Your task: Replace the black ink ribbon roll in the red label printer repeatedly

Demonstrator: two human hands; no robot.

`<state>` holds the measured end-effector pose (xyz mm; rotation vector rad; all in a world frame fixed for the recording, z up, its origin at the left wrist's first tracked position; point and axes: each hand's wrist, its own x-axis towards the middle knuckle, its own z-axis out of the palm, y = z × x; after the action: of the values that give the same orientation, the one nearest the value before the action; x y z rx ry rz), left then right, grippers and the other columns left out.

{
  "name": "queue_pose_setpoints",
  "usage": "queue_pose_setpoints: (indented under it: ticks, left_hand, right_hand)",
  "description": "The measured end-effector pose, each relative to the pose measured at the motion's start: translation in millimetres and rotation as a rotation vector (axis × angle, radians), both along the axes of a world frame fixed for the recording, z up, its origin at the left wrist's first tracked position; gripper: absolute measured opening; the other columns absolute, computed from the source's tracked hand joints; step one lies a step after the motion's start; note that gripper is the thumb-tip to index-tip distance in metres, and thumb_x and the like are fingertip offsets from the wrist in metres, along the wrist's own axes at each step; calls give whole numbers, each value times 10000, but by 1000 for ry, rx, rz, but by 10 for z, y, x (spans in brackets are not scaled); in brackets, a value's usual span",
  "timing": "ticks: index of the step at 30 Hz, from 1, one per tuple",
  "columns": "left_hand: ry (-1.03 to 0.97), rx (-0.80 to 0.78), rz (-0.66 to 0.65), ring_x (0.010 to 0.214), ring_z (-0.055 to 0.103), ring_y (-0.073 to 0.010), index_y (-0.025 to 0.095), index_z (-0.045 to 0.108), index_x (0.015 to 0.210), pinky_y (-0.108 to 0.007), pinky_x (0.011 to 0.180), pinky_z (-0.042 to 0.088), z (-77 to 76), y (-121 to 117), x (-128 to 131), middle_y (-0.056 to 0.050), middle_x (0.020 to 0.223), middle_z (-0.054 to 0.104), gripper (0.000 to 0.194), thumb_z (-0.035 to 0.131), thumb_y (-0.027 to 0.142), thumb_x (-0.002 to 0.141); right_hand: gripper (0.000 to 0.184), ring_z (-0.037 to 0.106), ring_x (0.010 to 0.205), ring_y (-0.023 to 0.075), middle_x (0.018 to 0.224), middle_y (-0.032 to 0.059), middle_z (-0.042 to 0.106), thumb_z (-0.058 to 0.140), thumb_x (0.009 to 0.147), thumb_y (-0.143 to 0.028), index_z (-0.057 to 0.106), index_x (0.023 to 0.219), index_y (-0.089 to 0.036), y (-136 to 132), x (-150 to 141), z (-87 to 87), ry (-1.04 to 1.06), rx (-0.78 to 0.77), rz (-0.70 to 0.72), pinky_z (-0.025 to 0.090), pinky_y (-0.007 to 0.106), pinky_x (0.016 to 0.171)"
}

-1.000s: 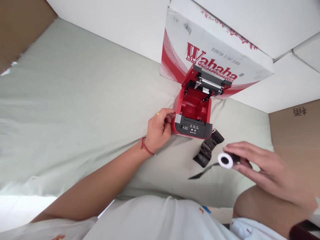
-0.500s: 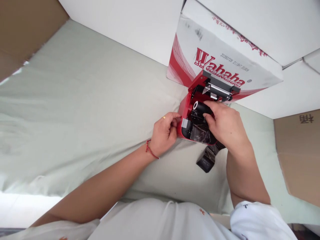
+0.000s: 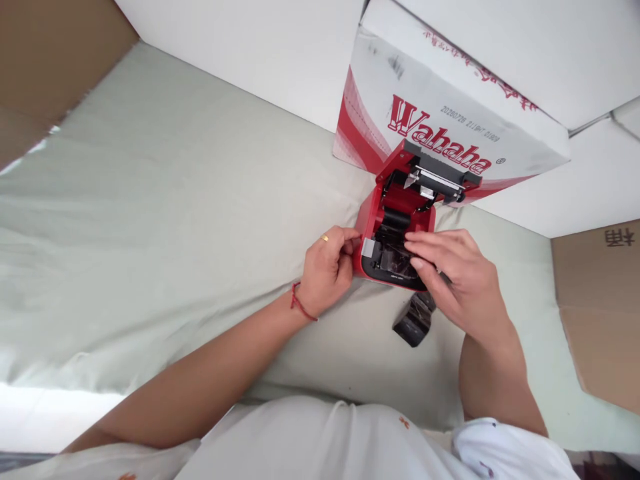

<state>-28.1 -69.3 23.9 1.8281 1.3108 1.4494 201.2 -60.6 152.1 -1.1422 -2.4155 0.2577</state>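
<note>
Head view: the left hand point(image 3: 327, 273), fingers curled, touches the side of the open red label printer point(image 3: 369, 217); the right hand point(image 3: 467, 283), partly open, reaches the glossy black label strip point(image 3: 397, 261). I cannot tell if either grips. The strip looks light, flexible, slippery; hold its edges, bracing the printer's stiff walls.

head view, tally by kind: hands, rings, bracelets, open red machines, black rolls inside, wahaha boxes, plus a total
Hands: 2, left hand and right hand
Rings: 1, gold ring
Bracelets: 1, red bracelet
Open machines: 1, red machine
Rolls inside: 1, black roll
Boxes lettered Wahaha: 1, printed box
Total: 7
</note>
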Motion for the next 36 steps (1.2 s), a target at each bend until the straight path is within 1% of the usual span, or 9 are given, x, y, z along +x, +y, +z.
queue_pose_setpoints:
  ticks: [5,11,18,21,25,29,32,34,36]
  left_hand:
    - [48,147,91,983,688,-207,216,664,1277,-349,844,625,68,-65,-5,-74,1102,695,504,499,-18,862]
    - [149,455,72,1054,656,-208,297,737,1339,-387,925,649,172,-179,36,-61,1065,606,497,545,10,981]
    - [247,508,1,1066,700,-203,294,799,1187,-362,911,634,183,-247,31,-54,997,699,372,587,55,995]
    - [247,521,6,1182,739,-223,297,782,1198,-407,1019,594,192,-252,49,-52,1053,802,359,582,79,996]
    - [260,531,-72,1244,749,-205,204,758,1240,-420,1172,476,242,-255,75,-51,1142,874,331,526,94,1031]
    - [309,537,-84,1147,713,-203,175,766,1269,-394,1024,474,272,-271,63,-27,1167,888,341,541,99,1024]
    - [353,508,-62,1124,676,-206,192,764,1308,-394,987,456,271,-292,77,-22,1149,880,385,563,80,999]
    - [392,486,-42,1134,661,-203,235,762,1333,-395,1023,444,265,-304,107,-23,1123,862,426,584,63,987]
    - [410,481,-19,1147,646,-200,296,767,1336,-394,1063,431,256,-310,145,-19,1116,836,464,618,51,972]
  right_hand:
    - [353,733,1303,314,1337,103,848,729,1019,-115,781,1342,-248,-366,148,-115,10,55,46,627,535,1068]
    - [421,732,1335,315,1340,100,848,730,1002,-88,761,1393,-240,-524,201,-264,55,87,17,640,538,1096]
    - [405,747,1308,304,1290,75,864,740,991,-93,783,1351,-274,-477,235,-238,77,62,26,630,570,1144]
    - [313,773,1251,281,1217,68,877,755,984,-97,808,1246,-261,-390,224,-188,90,34,48,618,552,1165]
    - [214,827,1108,249,1112,42,885,767,992,-141,814,1154,-272,-281,193,-129,89,25,88,615,530,1150]
    - [156,842,1041,245,1044,28,885,752,1015,-184,829,1113,-278,-212,175,-87,132,29,104,616,526,1130]
    - [224,820,1133,276,1128,47,879,688,1067,-217,846,1205,-292,-95,171,-67,268,166,-45,618,545,1094]
    - [285,785,1229,302,1249,59,858,632,1113,-276,832,1311,-317,54,182,-73,360,309,-204,603,582,1105]
    - [338,745,1331,320,1387,81,812,593,1146,-361,784,1423,-329,241,204,-98,410,356,-314,585,616,1148]
